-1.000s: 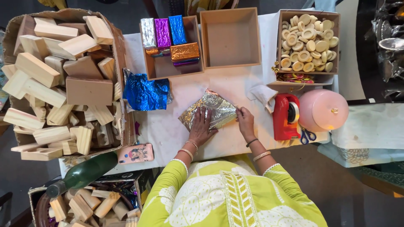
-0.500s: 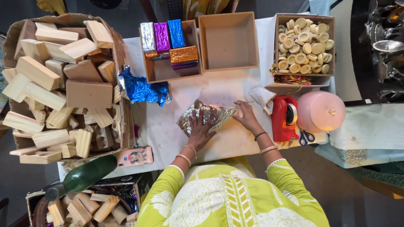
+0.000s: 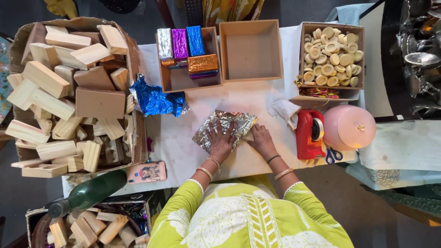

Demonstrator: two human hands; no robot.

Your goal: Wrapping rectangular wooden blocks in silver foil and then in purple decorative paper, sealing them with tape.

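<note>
Silver foil (image 3: pixel 226 127) lies crumpled under your left hand (image 3: pixel 220 141), which presses flat on it, fingers spread and palm down — not clenched, just bearing on the sheet. Your right hand (image 3: pixel 262 141) rests just beside it, touching the foil's right edge, fingers loosely extended on the table (image 3: pixel 183 147) and gripping nothing that shows. The foil sits near the middle of the white-covered table, a little toward your front edge; whether it wraps something, you cannot tell from here.

To the right of your right hand lies a crumpled white cloth (image 3: pixel 285 111), then a red tape dispenser (image 3: pixel 310 134), a pair of blue-handled scissors (image 3: pixel 331 155) and a round pink lidded container (image 3: pixel 349 127) at the right edge. To the left of the foil, well apart from your left hand, a wad of blue foil (image 3: pixel 156 101) sits against the cardboard box of wooden blocks (image 3: pixel 69 92) that fills the left side.

Along the far edge stand three trays — one holding foil-wrapped blocks (image 3: pixel 186 48) in silver, purple, blue and gold, an empty wooden tray (image 3: pixel 251 49) beside it, and a box of small pale rings (image 3: pixel 331 55) at the far right corner. Near the front left corner lie a pink phone (image 3: pixel 147 172) and a green bottle (image 3: pixel 89 193).
</note>
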